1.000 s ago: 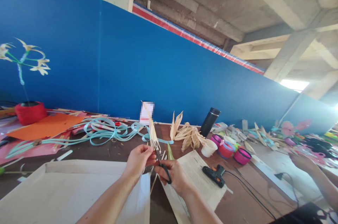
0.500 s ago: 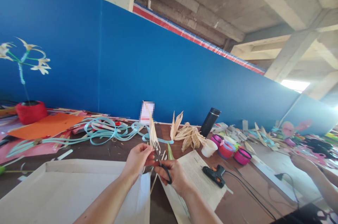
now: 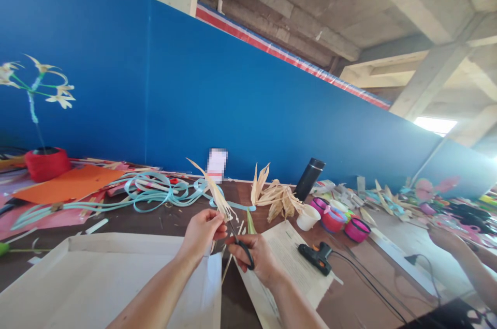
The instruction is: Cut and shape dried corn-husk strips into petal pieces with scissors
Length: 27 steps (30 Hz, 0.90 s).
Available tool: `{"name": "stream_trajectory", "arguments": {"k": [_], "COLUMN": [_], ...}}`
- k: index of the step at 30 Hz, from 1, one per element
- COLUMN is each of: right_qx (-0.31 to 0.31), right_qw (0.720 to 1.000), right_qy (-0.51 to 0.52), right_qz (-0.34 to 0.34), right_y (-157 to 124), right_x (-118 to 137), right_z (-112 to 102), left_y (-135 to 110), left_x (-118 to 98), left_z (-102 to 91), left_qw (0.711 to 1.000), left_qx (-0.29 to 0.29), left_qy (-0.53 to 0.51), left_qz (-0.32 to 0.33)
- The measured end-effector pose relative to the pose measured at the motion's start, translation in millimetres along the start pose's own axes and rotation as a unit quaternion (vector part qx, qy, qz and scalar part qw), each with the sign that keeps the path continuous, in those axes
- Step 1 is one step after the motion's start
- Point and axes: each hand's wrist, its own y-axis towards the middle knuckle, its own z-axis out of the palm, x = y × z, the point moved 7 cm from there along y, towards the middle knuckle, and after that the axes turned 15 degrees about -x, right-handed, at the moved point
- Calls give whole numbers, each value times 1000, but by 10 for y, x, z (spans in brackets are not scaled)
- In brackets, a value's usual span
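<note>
Pinched in my left hand (image 3: 204,233) is a pale dried corn husk (image 3: 217,195), its long pointed tip leaning up and to the left. My right hand (image 3: 256,259) grips a pair of dark-handled scissors (image 3: 244,252), with the blades pointing up at the husk's lower end by my left fingertips. Whether the blades touch the husk is too small to tell. A green husk piece (image 3: 250,221) lies just beyond my right hand. More dried husks (image 3: 281,199) are heaped further back on the table.
A white tray (image 3: 143,240) lies at left, a printed sheet (image 3: 289,246) at right with a black glue gun (image 3: 316,256) on it. Behind are a white cup (image 3: 308,217), a black bottle (image 3: 309,179) and blue ribbon (image 3: 155,192). Another person's hand (image 3: 444,240) is far right.
The husk in my left hand has tilted, its tip swinging from nearly upright over to the left. My right hand and the scissors have hardly moved.
</note>
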Motion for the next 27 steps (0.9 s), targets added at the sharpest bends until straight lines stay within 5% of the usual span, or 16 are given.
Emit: {"name": "stream_trajectory", "arguments": {"k": [27], "right_qx": [-2], "right_qw": [1000], "right_qy": [-2], "right_qz": [-17], "right_y": [-4], "right_x": [-2], "right_z": [-12], "left_y": [8], "left_x": [-13], "left_z": [-10], "left_qw": [1000], "left_qx": [4], "left_qy": [14], "left_qz": [6]}}
